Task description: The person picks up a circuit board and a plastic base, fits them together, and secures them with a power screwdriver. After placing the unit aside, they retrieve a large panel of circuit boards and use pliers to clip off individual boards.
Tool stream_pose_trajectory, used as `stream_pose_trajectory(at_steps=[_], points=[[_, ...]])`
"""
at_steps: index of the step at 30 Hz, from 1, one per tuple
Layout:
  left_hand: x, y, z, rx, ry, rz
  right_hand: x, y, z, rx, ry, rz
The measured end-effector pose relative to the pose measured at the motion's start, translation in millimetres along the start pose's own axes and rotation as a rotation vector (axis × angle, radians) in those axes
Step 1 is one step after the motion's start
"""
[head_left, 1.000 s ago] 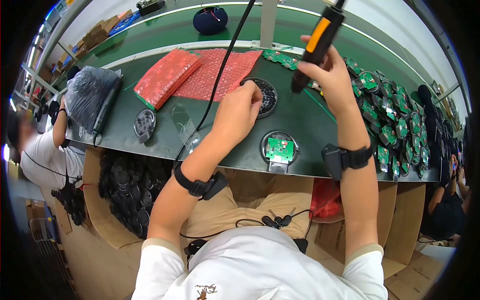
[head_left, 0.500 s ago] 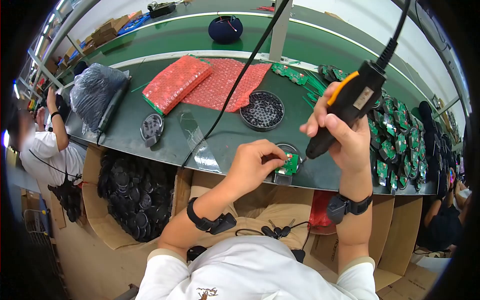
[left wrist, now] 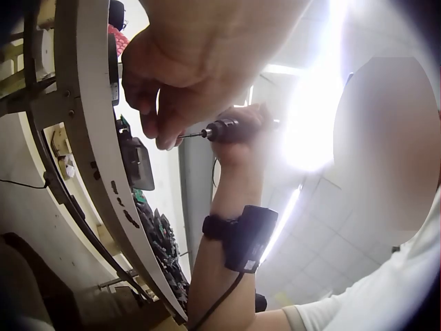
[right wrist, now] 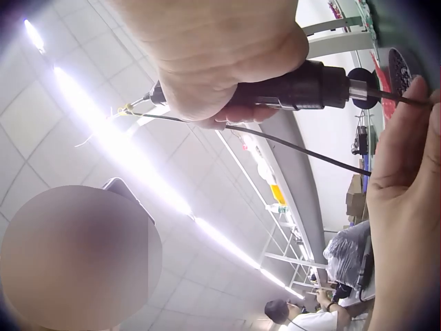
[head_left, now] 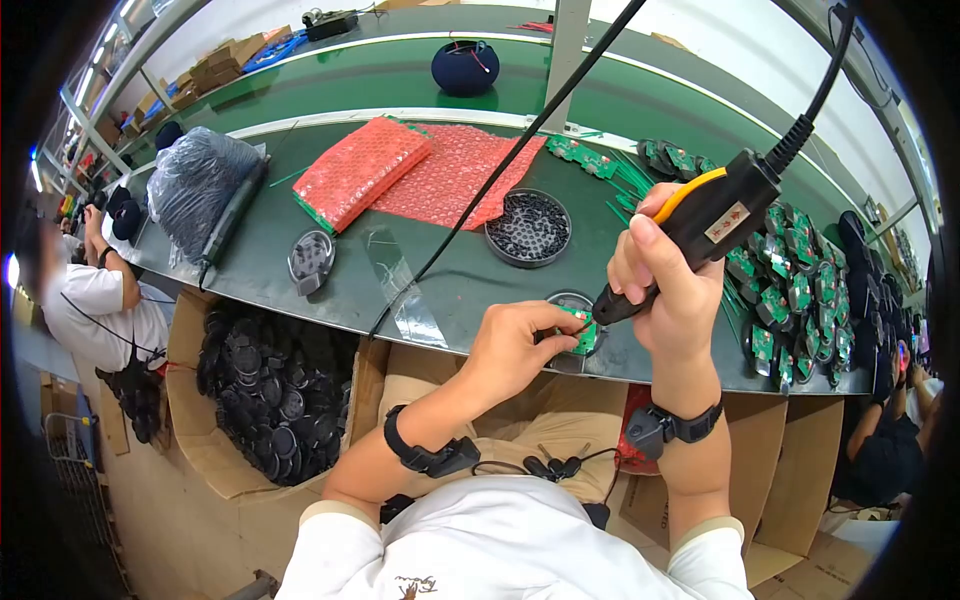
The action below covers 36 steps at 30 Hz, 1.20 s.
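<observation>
My right hand (head_left: 675, 290) grips a black electric screwdriver (head_left: 722, 212) with a yellow strip, its cord running up and back. The screwdriver's nose points down toward a green circuit board (head_left: 587, 340) in a round black casing (head_left: 572, 297) at the table's front edge. Thumb and forefinger of my left hand (head_left: 508, 348) pinch the tip of the screwdriver bit (right wrist: 389, 97), just over the board. Whatever small part may sit at that tip is hidden by the fingertips. The left wrist view shows the bit (left wrist: 191, 135) reaching these fingertips from the side.
Behind the board stands a round dish (head_left: 570, 238) of small black parts. Red bubble wrap (head_left: 365, 175) and a single round casing (head_left: 311, 262) lie to the left. Boards in casings (head_left: 795, 280) pile up at right. A black cable (head_left: 500, 170) crosses the table.
My left hand has come from the dish to the board, and its fingers now meet the bit. The right hand has lowered the screwdriver toward the board from above.
</observation>
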<state>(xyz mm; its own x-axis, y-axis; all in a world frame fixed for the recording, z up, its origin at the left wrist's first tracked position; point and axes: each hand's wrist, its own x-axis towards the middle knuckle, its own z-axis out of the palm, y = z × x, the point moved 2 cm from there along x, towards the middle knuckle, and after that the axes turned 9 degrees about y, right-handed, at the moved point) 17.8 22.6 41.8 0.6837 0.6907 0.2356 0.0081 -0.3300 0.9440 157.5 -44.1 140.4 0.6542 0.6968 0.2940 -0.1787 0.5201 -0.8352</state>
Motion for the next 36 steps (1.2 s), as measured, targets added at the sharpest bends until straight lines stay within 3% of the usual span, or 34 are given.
stream_pose_trajectory(at_steps=[13, 15, 16, 18, 36], points=[[-2, -6, 2, 0.006, 0.052, -0.055, -8, 5, -2, 0.007, 0.029, -0.066], [-4, 0, -2, 0.122, 0.112, 0.104, -8, 8, -2, -0.016, 0.018, -0.097], [-7, -3, -4, 0.120, 0.109, 0.099, -8, 9, -1, -0.019, 0.022, -0.093], [-18, -7, -7, 0.368, 0.188, 0.344, -8, 10, 0, -0.172, 0.051, -0.135], [-36, -12, 10, 0.503, 0.185, 0.417, 5, 36, 2, -0.213, 0.026, -0.196]])
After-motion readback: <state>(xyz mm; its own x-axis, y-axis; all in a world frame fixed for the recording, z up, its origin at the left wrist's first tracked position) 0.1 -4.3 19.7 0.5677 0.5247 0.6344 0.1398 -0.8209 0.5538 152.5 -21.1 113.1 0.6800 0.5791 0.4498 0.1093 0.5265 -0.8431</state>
